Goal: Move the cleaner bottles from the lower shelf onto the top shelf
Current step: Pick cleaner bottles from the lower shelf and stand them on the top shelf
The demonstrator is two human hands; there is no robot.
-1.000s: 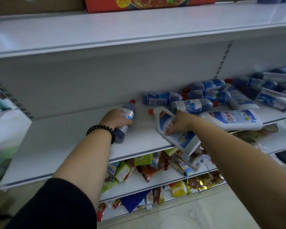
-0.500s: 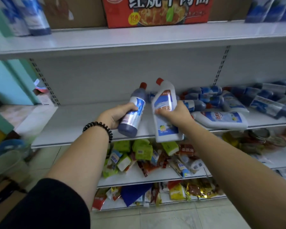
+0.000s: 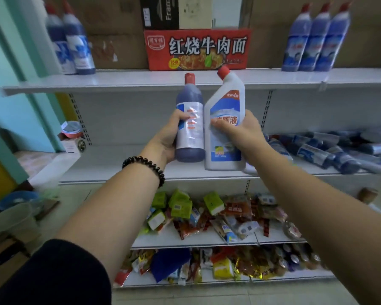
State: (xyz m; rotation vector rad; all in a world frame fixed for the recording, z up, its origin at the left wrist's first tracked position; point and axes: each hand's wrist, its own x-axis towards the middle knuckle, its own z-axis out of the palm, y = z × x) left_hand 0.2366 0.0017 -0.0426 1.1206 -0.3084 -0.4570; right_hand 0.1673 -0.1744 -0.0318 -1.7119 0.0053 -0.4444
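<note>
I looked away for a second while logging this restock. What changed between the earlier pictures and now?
The left hand raised the dark blue bottle off the lower shelf and turned it upright; the right hand did likewise with the white bottle. Their caps now reach the top shelf edge. Neither grip let go. The pile of bottles on the lower shelf stayed lying.

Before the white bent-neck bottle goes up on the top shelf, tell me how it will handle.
The white bottle is probably rigid: the right hand leaves no visible dent. Its flat base should stand, though the tall, narrow body may tip if nudged. Held one-handed, so likely not heavy.
</note>
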